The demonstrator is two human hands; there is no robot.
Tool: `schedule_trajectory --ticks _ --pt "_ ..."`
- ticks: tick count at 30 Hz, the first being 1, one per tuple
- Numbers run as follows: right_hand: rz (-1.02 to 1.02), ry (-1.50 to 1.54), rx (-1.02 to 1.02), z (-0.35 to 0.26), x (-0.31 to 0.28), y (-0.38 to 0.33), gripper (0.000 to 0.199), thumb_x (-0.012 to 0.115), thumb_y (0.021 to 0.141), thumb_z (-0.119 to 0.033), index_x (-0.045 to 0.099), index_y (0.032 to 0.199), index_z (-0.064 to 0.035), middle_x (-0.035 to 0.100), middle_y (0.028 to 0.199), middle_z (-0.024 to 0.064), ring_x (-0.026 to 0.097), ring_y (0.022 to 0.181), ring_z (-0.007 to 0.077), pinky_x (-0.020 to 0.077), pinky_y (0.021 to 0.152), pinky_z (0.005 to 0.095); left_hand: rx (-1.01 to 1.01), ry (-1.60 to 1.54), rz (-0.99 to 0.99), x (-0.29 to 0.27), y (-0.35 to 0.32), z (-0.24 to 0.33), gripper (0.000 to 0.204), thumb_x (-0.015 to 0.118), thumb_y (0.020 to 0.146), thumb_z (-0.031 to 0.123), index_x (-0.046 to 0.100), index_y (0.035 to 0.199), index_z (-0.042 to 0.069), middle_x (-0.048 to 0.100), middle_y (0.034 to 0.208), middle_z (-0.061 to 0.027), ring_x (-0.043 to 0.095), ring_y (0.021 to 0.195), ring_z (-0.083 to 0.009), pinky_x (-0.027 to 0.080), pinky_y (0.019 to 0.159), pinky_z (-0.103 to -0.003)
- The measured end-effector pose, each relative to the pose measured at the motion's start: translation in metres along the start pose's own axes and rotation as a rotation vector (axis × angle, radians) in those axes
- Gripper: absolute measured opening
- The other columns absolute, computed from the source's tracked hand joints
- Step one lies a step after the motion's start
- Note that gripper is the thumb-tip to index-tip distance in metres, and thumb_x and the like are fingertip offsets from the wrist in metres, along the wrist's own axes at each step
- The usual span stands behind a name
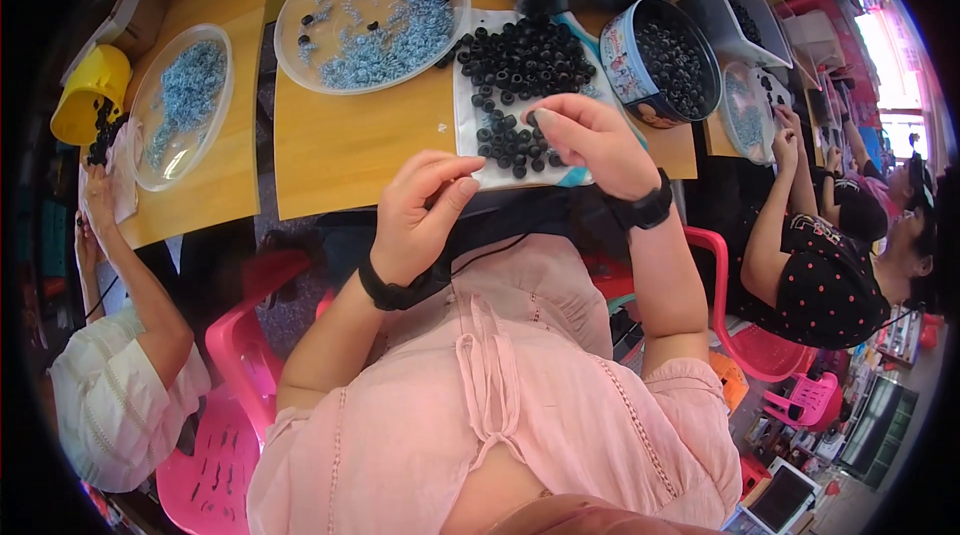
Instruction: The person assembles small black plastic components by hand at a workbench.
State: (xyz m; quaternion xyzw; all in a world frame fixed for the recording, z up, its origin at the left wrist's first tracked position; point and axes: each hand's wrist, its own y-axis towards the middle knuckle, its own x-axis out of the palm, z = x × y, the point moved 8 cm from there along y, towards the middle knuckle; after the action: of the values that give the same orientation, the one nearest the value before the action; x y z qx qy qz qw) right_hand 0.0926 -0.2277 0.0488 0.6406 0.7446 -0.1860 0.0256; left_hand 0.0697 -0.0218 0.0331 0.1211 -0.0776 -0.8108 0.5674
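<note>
Right hand [605, 147] pinches a black piece [532, 119] above the white cloth [465, 120], the black pile [530, 60] just beyond its fingertips. Left hand [415, 210] curled near the cloth's near-left corner; whether it grips anything, cannot tell.

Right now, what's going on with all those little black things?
The person's right hand pinches a black bead over loose black beads on a white sheet. The left hand hovers nearby; I can't tell if it holds anything. Blue pieces lie in a clear tray; more black beads sit in a tin.
</note>
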Motion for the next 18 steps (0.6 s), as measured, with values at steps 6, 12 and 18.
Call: schedule_trajectory --ticks 6,12,18 --pt "-0.309 0.730 0.197 0.023 0.050 -0.022 0.026 0.058 0.101 -0.020 0.063 0.112 0.0026 0.055 0.078 -0.0021 0.045 0.063 0.0027 0.0316 0.051 0.0164 -0.033 -0.093 0.038 0.002 -0.001 0.007 0.022 0.070 0.088 0.004 0.071 0.109 0.002 0.063 0.097 -0.0081 0.060 0.080 -0.0140 0.047 0.070 -0.024" --pt "-0.387 0.836 0.236 0.027 0.085 -0.034 0.022 0.057 0.102 -0.022 0.061 0.103 -0.0010 0.055 0.077 -0.0004 0.045 0.061 0.0044 0.0324 0.051 0.0178 0.065 -0.093 -0.018 0.004 -0.006 0.015 0.025 0.071 0.086 0.000 0.070 0.111 0.000 0.060 0.101 -0.0064 0.058 0.081 -0.0108 0.046 0.071 -0.021" --pt "-0.231 0.534 0.141 0.026 0.077 -0.043 0.028 0.061 0.100 -0.033 0.066 0.095 -0.0056 0.053 0.075 -0.0064 0.040 0.060 -0.0001 0.0304 0.049 0.0163 0.021 -0.078 -0.021 0.006 -0.009 0.009 0.024 0.076 0.083 0.004 0.072 0.106 0.001 0.063 0.097 -0.0074 0.060 0.077 -0.0115 0.046 0.066 -0.022"
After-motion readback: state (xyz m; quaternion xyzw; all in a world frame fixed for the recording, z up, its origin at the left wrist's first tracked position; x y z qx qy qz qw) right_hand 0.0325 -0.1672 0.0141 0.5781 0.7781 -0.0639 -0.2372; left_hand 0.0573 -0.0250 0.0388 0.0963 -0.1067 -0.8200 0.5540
